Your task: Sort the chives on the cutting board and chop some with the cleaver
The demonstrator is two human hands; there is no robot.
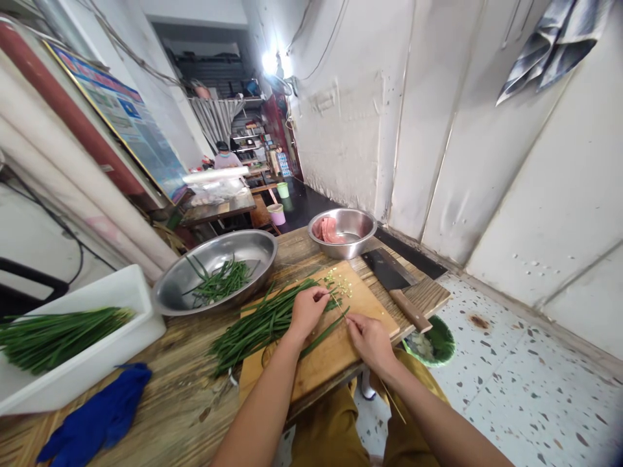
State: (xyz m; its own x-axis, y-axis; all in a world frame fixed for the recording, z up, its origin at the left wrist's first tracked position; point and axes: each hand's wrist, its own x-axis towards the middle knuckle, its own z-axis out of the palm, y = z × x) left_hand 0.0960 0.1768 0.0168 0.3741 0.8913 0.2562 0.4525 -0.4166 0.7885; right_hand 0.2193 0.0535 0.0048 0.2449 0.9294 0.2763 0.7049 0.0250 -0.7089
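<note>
My left hand [308,309] and my right hand [370,340] are both closed in a pinch over the wooden cutting board [367,305]. Between their fingertips runs one thin, pale garlic chive strand [337,303]. Under and beside my left hand lies a heap of long green garlic chives [263,324], spilling off the board's left side. Small pale cut ends [339,281] are scattered at the board's far edge. To the right rests a cleaver [389,269], its wooden handle toward me.
A wide metal bowl [170,295] holds some chives. The smaller metal bowl [363,243] contains pink slices. More chives fill a white tub [150,318]; a blue glove [100,415] lies near it. A green basket [445,347] is below the table's right edge. A person [226,157] sits far back.
</note>
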